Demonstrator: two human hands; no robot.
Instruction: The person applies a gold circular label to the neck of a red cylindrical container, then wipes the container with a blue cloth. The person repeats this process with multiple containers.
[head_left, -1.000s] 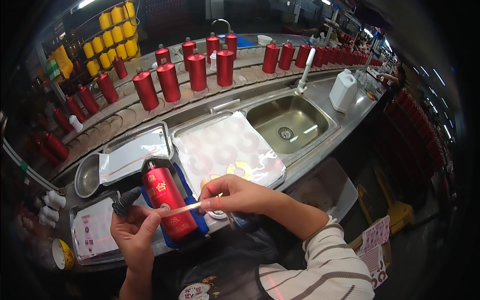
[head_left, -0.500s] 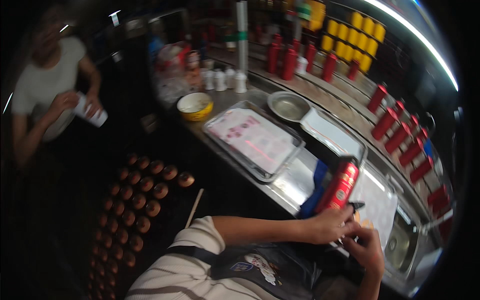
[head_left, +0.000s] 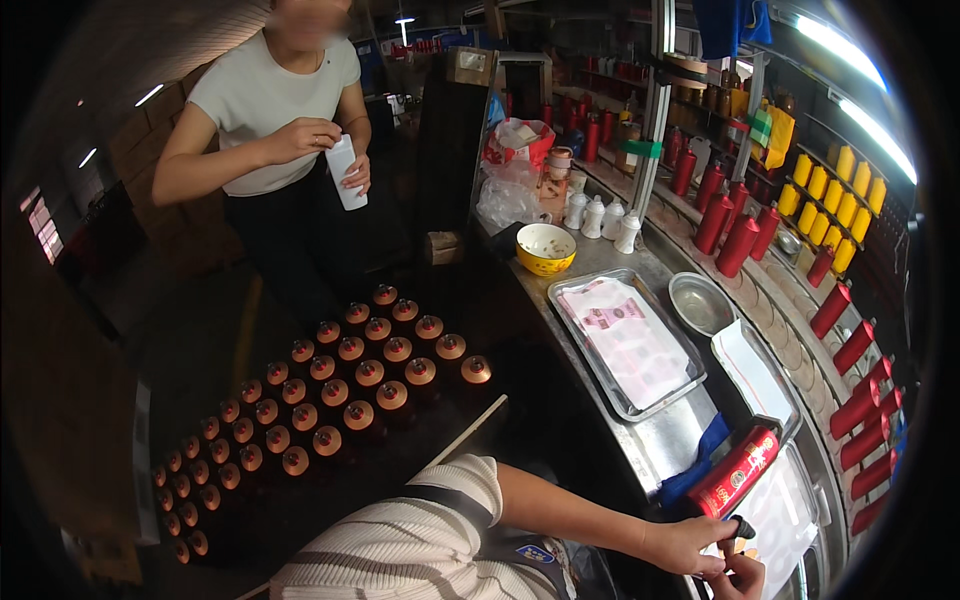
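My left hand (head_left: 688,545) reaches across at the lower right, its fingers pinched together. My right hand (head_left: 742,578), partly cut off by the lower edge, meets it with bent, closed fingertips. What lies between the fingers is too small to make out. A small black piece (head_left: 742,527) shows by my left fingers. Just beyond them a red printed bottle (head_left: 735,474) lies tilted on its side, against a blue cloth (head_left: 700,462). Beneath and beside my hands is a pale sheet (head_left: 785,510) with orange marks.
A metal tray (head_left: 640,409) holds pink-printed sheets. Around it are a yellow bowl (head_left: 545,250), a metal basin (head_left: 700,303) and white bottles (head_left: 627,232). Red bottles (head_left: 738,246) line the rack. Gold-topped bottles (head_left: 370,373) stand in rows at left. A person (head_left: 275,110) holds a white container (head_left: 346,172).
My view has swung left and up, so the bench, bottles and hands sit lower and further right. Both hands stay close together near the red bottle, which still lies on its side.
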